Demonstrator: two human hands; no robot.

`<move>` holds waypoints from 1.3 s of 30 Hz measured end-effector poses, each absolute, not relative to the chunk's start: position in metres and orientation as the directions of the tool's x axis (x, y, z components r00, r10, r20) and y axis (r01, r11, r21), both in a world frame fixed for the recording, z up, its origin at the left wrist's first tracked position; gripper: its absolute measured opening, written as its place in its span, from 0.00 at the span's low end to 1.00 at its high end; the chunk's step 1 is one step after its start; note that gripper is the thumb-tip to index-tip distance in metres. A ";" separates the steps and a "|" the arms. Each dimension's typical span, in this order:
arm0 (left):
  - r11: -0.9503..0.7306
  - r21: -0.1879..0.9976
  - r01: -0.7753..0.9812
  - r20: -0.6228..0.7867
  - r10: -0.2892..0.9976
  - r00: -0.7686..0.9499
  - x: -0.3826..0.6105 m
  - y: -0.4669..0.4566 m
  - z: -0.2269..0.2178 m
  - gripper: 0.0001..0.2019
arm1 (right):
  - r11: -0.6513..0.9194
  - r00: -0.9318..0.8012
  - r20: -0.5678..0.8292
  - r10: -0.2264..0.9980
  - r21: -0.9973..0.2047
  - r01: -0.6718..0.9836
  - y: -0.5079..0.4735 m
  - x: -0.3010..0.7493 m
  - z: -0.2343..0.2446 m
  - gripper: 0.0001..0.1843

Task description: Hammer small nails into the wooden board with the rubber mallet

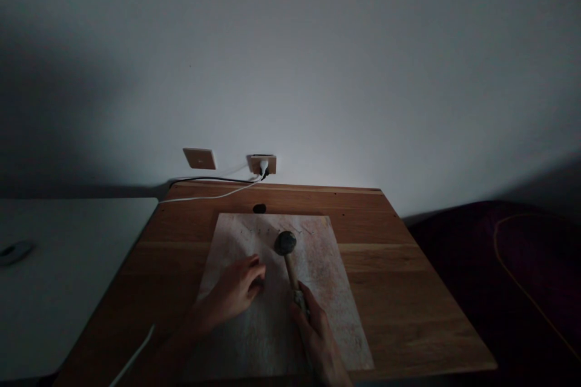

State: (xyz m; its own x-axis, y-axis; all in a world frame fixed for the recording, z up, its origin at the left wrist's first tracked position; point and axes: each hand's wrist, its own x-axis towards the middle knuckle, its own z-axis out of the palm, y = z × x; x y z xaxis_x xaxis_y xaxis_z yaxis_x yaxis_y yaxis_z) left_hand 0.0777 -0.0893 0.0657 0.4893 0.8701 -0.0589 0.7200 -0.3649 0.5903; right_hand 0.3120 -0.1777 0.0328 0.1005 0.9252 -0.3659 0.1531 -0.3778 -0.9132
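My right hand is wrapped round the handle of a mallet with a round black head and a wooden shaft. The mallet's head is over the far part of a worn, pale board, close to a row of small nails that seem to stand in it. My left hand is over the left half of the board, its fingers curled inward and closed. Whatever those fingers hold, if anything, is hidden. In the dim light I cannot tell whether the mallet touches a nail.
Under the board is a wooden table against a wall. Cables run from a socket along its back edge. A white surface adjoins on the left; dark purple fabric lies at right. A pale strip shows front left.
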 end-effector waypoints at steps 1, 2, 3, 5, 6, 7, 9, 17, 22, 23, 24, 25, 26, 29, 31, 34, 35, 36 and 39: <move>-0.355 0.601 0.717 -0.055 0.876 0.480 0.077 -0.089 0.064 0.09 | -0.377 0.095 -0.366 0.926 -0.913 0.153 -0.178 0.312 0.033 0.51; -0.342 0.613 0.712 -0.048 0.884 0.466 0.076 -0.089 0.063 0.10 | -0.374 0.086 -0.365 0.927 -0.914 0.154 -0.178 0.312 0.034 0.52; -0.326 0.626 0.709 -0.040 0.894 0.447 0.075 -0.088 0.063 0.10 | -0.372 0.080 -0.364 0.928 -0.915 0.153 -0.177 0.312 0.034 0.52; -0.292 0.645 0.706 -0.034 0.912 0.409 0.074 -0.087 0.063 0.10 | -0.387 0.079 -0.379 0.922 -0.909 0.155 -0.176 0.311 0.036 0.51; -0.278 0.649 0.709 -0.039 0.918 0.395 0.074 -0.086 0.063 0.09 | -0.399 0.082 -0.390 0.917 -0.904 0.157 -0.176 0.311 0.037 0.52; -0.267 0.647 0.714 -0.047 0.921 0.387 0.074 -0.085 0.065 0.09 | -0.408 0.078 -0.401 0.913 -0.899 0.160 -0.176 0.311 0.038 0.52; -0.257 0.632 0.731 -0.067 0.921 0.383 0.075 -0.083 0.068 0.08 | -0.412 0.066 -0.407 0.911 -0.895 0.170 -0.175 0.311 0.039 0.54; -0.238 0.604 0.761 -0.052 0.941 0.335 0.075 -0.079 0.065 0.08 | -0.366 0.051 -0.363 0.930 -0.909 0.198 -0.176 0.314 0.031 0.51; -0.236 0.607 0.759 0.000 0.955 0.297 0.069 -0.073 0.061 0.08 | -0.371 0.052 -0.368 0.928 -0.909 0.190 -0.175 0.313 0.032 0.52; -0.233 0.611 0.757 0.008 0.957 0.289 0.068 -0.072 0.061 0.08 | -0.368 0.049 -0.366 0.929 -0.911 0.187 -0.175 0.313 0.033 0.53; -0.230 0.615 0.754 0.016 0.960 0.279 0.067 -0.071 0.061 0.09 | -0.363 0.043 -0.362 0.931 -0.913 0.185 -0.175 0.313 0.033 0.54; -0.226 0.617 0.754 0.026 0.963 0.268 0.065 -0.069 0.062 0.09 | -0.361 0.042 -0.359 0.932 -0.914 0.186 -0.175 0.313 0.033 0.54; -0.224 0.618 0.754 0.037 0.966 0.257 0.064 -0.067 0.062 0.08 | -0.364 0.048 -0.362 0.931 -0.911 0.191 -0.176 0.313 0.032 0.55; -0.220 0.615 0.757 0.067 0.971 0.228 0.057 -0.062 0.059 0.09 | -0.393 0.076 -0.386 0.919 -0.895 0.208 -0.177 0.314 0.032 0.55; -0.217 0.621 0.753 0.089 0.974 0.206 0.052 -0.058 0.056 0.09 | -0.404 0.076 -0.397 0.915 -0.890 0.213 -0.177 0.315 0.034 0.55; -0.195 0.630 0.751 0.114 0.981 0.159 0.044 -0.051 0.052 0.08 | -0.407 0.049 -0.407 0.912 -0.886 0.220 -0.175 0.314 0.039 0.57; -0.184 0.635 0.750 0.114 0.983 0.145 0.042 -0.048 0.051 0.07 | -0.408 0.045 -0.409 0.911 -0.885 0.224 -0.175 0.314 0.041 0.59; -0.172 0.640 0.749 0.110 0.985 0.131 0.039 -0.045 0.051 0.07 | -0.410 0.040 -0.412 0.910 -0.884 0.224 -0.174 0.313 0.043 0.60; -0.137 0.654 0.744 0.096 0.991 0.098 0.035 -0.036 0.053 0.07 | -0.412 0.046 -0.412 0.910 -0.886 0.213 -0.173 0.312 0.046 0.60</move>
State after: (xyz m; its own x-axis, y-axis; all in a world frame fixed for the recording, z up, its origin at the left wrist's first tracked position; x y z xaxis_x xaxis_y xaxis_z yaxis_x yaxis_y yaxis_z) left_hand 0.0348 -0.0359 0.0531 0.0984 0.9905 0.0958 0.7442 -0.1371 0.6537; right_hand 0.3121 -0.1730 0.0459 0.0457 0.9100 -0.4121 0.2130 -0.4119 -0.8860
